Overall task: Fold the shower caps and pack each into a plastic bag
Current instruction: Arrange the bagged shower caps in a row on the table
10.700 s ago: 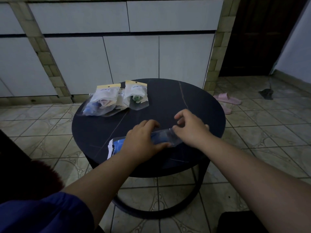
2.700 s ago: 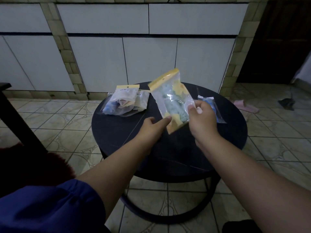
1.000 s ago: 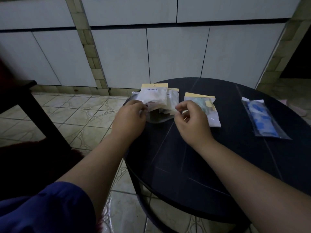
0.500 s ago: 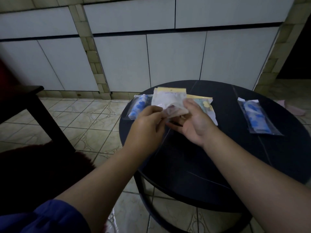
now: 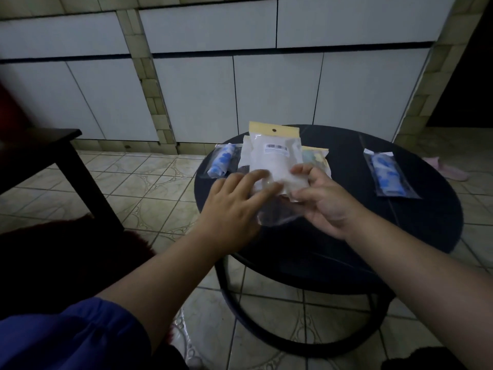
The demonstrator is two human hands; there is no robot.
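Round black table [image 5: 416, 231] on a tiled floor, before white cabinet panels. Above it, the right hand [image 5: 324, 201] grips a clear plastic bag with yellow header [image 5: 274, 153] holding a white cap. The left hand [image 5: 234, 204] lies with straight fingers against the bag's lower front.

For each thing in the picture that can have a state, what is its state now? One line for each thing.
White bag with yellow header: lifted above the table, header up, between both hands.
Left hand: fingers straight, touching the bag's lower part.
Right hand: fingers curled, holding the bag.
Left blue-cap bag: lying on the table.
Right blue-cap bag: lying flat, apart from the others.
Yellow-header bag behind: lying, mostly hidden.
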